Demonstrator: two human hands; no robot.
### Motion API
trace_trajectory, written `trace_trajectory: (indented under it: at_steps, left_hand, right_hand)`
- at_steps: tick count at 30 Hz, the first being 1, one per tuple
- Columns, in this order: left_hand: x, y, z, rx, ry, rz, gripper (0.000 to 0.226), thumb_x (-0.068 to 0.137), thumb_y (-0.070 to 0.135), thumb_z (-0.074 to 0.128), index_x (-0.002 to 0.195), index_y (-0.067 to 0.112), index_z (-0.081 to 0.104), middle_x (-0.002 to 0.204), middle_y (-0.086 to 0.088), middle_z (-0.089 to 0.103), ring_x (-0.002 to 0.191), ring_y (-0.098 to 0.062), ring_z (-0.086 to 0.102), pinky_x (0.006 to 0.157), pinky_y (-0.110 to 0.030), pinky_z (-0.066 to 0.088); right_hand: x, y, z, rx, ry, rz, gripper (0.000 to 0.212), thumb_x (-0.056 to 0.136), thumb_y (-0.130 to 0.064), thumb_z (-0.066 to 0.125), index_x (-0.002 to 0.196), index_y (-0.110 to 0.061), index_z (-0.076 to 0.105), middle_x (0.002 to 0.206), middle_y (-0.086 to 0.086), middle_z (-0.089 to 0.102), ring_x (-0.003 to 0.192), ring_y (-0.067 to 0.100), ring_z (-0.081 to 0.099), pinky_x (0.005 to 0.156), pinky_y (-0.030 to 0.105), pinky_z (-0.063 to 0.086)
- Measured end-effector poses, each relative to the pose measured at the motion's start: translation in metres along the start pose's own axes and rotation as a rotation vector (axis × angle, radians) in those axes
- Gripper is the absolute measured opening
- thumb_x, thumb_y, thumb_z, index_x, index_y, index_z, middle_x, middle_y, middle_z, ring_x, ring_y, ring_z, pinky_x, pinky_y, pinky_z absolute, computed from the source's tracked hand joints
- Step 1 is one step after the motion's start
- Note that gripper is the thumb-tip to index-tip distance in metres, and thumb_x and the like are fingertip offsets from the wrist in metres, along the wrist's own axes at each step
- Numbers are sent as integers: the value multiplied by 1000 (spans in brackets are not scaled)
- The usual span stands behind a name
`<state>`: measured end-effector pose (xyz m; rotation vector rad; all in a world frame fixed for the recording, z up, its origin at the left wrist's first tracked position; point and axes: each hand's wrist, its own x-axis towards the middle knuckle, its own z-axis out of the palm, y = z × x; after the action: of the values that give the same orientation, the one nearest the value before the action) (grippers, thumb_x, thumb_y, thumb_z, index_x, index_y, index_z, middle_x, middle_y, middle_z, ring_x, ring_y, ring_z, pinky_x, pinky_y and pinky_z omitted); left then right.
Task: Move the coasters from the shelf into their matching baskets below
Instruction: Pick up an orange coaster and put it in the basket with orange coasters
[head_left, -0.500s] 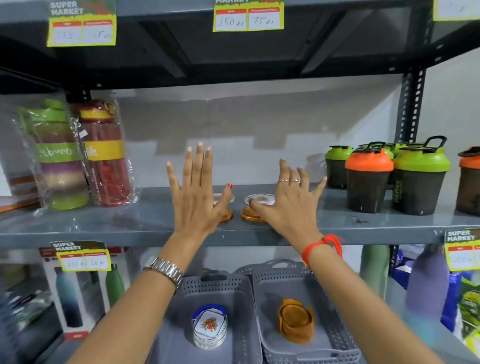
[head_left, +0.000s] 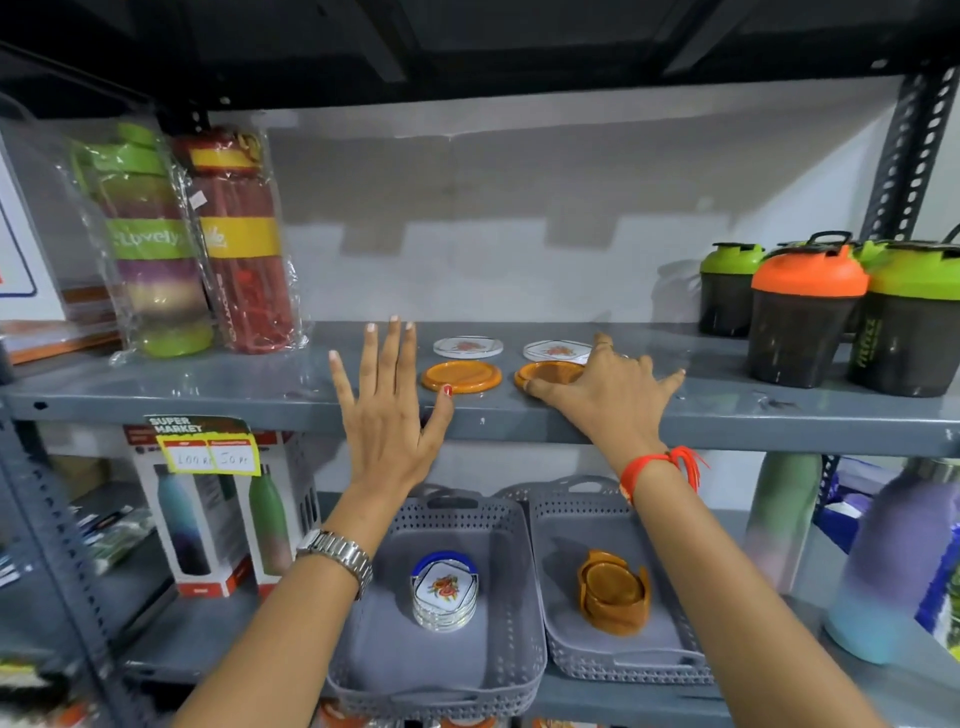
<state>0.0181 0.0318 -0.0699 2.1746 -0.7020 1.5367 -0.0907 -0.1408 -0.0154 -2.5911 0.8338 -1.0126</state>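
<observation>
Two orange coasters and two white flowered coasters lie on the grey shelf (head_left: 727, 415). My left hand (head_left: 389, 410) is spread flat, its thumb tip touching the left orange coaster (head_left: 462, 375). The fingers of my right hand (head_left: 602, 389) curl around the front and right edge of the right orange coaster (head_left: 548, 371), which still lies on the shelf. Behind them sit a white coaster (head_left: 467, 345) and another white coaster (head_left: 553, 351). Below, the left grey basket (head_left: 363, 649) holds a stack of white coasters (head_left: 445, 592); the right grey basket (head_left: 571, 654) holds orange coasters (head_left: 613, 590).
Wrapped bottles (head_left: 197, 244) stand at the shelf's left. Shaker cups with green and orange lids (head_left: 810, 312) stand at its right. Boxed bottles (head_left: 218, 514) are on the lower shelf to the left, tall bottles (head_left: 893, 561) to the right. A dark shelf hangs overhead.
The view has dropped and come closer. My right hand has lowered onto the right orange coaster and curled its fingers on it. My left hand stays spread by the left one.
</observation>
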Motion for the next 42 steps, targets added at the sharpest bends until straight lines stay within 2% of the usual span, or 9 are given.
trace_trajectory:
  at_steps: [3,6,13,21,27,31,35,38,42]
  left_hand:
    - [-1,0,5,-13,17,-2,64,94,42,34,146,5,32,151,-9,34,141,-29,25,116,-48,-6]
    - [-2,0,9,-16,39,-3,61,93,40,36,143,5,39,147,-9,41,139,-29,32,116,-49,3]
    - [-3,-2,11,-29,54,-1,63,96,46,31,144,5,37,149,-10,37,141,-29,28,117,-48,7]
    - [-4,-3,11,-9,53,23,65,95,46,30,145,5,31,150,-12,35,140,-30,28,118,-46,4]
    - [-5,-2,10,-27,54,21,65,96,48,25,146,6,31,151,-11,34,141,-29,26,117,-47,3]
    - [-5,-3,9,-49,56,36,65,99,51,20,147,8,30,151,-10,32,142,-29,25,118,-44,1]
    - [-9,-3,11,-33,71,36,65,99,49,20,147,7,29,152,-12,30,142,-29,23,117,-45,1]
    - [-14,0,14,-56,106,4,59,98,40,29,147,8,28,152,-12,31,142,-29,23,116,-48,6]
    - [-16,0,19,-50,158,0,57,98,39,30,145,7,33,150,-15,35,140,-31,27,116,-48,11]
  right_hand:
    - [-1,0,4,12,96,-17,87,64,-77,59,117,-8,54,113,15,65,121,36,46,110,65,15]
    - [-5,1,8,70,228,-82,93,64,-76,59,130,-10,50,123,11,62,122,33,45,112,64,14]
    - [-23,-8,1,394,761,-354,83,70,-68,63,124,-5,58,116,11,64,108,24,49,107,61,29]
    - [-44,-25,-42,572,908,-486,82,73,-64,63,119,3,59,114,16,63,106,21,47,97,64,37]
    - [-53,-19,-35,592,826,-521,78,69,-57,72,116,4,61,113,15,64,103,22,48,96,58,41]
    - [-67,-2,-16,643,701,-545,74,70,-53,74,115,5,61,111,15,66,99,18,46,95,37,43]
    - [-95,28,17,656,555,-551,72,73,-54,71,115,4,61,118,11,63,108,8,43,97,30,42]
    - [-117,60,52,600,422,-545,73,72,-55,73,116,1,61,123,8,61,108,17,47,99,26,39]
    - [-121,97,93,489,155,-392,71,67,-58,72,118,-10,61,121,2,62,104,17,45,96,7,29]
